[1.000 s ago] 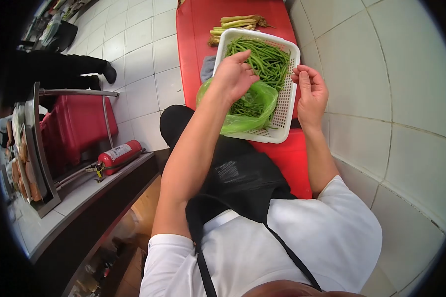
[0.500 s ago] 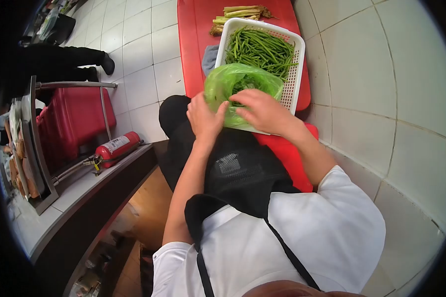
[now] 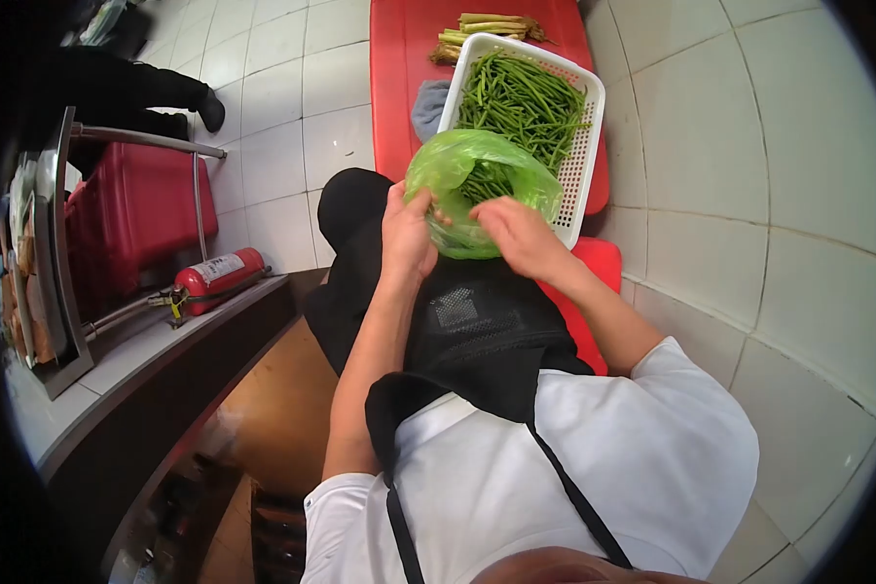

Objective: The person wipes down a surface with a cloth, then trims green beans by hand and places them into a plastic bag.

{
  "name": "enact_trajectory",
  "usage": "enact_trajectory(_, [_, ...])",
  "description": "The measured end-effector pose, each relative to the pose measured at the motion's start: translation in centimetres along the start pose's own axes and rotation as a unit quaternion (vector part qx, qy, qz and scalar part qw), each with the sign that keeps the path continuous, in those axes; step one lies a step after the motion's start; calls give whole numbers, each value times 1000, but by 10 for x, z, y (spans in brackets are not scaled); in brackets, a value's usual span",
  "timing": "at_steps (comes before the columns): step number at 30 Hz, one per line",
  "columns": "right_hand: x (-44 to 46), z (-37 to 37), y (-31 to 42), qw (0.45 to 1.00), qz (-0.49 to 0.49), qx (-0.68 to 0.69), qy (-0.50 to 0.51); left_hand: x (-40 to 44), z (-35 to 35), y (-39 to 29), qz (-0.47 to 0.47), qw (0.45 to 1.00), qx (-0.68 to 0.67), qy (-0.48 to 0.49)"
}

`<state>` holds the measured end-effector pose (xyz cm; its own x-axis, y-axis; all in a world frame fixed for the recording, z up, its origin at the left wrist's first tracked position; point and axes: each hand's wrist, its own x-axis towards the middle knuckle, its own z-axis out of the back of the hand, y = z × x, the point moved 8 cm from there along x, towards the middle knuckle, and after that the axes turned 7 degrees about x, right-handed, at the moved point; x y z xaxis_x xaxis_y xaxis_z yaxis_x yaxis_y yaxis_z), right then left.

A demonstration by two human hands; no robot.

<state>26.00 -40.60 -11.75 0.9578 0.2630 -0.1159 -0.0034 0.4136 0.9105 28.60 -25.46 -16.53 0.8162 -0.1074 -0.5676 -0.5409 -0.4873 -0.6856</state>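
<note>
A translucent green plastic bag (image 3: 438, 165) sits with its mouth open, over the near end of a white perforated basket (image 3: 594, 127). Green beans (image 3: 487, 182) show inside the bag, and a larger pile of loose green beans (image 3: 526, 107) fills the basket's far part. My left hand (image 3: 407, 234) is closed on the bag's near left edge, thumb and fingers pinching the plastic. At the near right of the bag's mouth is my right hand (image 3: 521, 236), its fingers curled together and slightly blurred; what they pinch is hidden.
The basket stands on a red surface (image 3: 394, 97), with trimmed stalks (image 3: 496, 26) behind it and a grey cloth (image 3: 430, 109) at its left. Tiled wall (image 3: 701, 146) rises on the right. At left are a fire extinguisher (image 3: 222, 277), a dark red bin (image 3: 156, 209) and another person's legs (image 3: 156, 88).
My right hand has drawn back slightly toward me, out of the bag's mouth. My left hand has shifted a little right, and the beans in the bag show more clearly.
</note>
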Motion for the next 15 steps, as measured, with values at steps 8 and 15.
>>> enact_trajectory(8, [32,9,-60,978,-101,-176,-38,-1,-3,11,43,999,0,30])
enact_trajectory(15, [44,-11,-63,941,-41,-334,-43,10,4,27,14,995,-46,86])
